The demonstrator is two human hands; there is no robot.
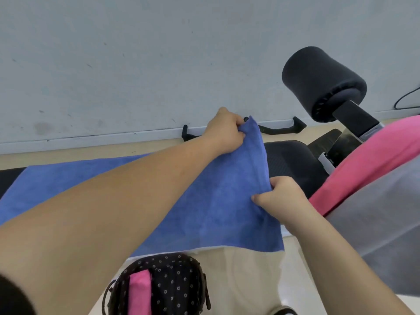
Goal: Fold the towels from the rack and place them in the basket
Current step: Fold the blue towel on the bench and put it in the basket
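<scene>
Sitting nearest the camera, a dark dotted basket holds a folded pink towel standing on edge, and just beyond it a blue towel lies spread over a black padded bench. The right hand pinches the towel's near right corner, thumb and curled fingers clamped on the cloth, while the left hand, reaching across, grips the far right corner likewise, raising that edge. Further right, a draped pink towel and a grey towel lie side by side, a black foam roller behind them.
</scene>
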